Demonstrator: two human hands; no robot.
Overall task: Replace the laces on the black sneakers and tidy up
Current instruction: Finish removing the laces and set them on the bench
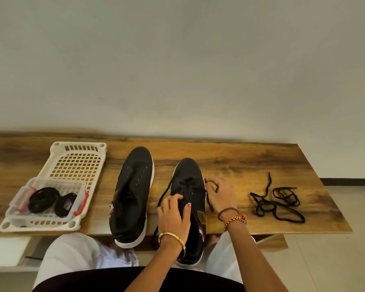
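two sneakers sit mid-frame on the table (230,163): the left sneaker (133,192) has bare eyelets, the right sneaker (188,197) is part-laced. i judge i'm threading the new lace (187,184). my left hand (173,213) pinches it over the tongue; my right hand (220,197) curls round its other end beside the shoe. next calls for feeding a tip through the next eyelet. old lace (276,202) lies right, near the table edge; spare laces wait in the clear box (45,199) on the white tray (76,163), left. both heels overhang the near edge.
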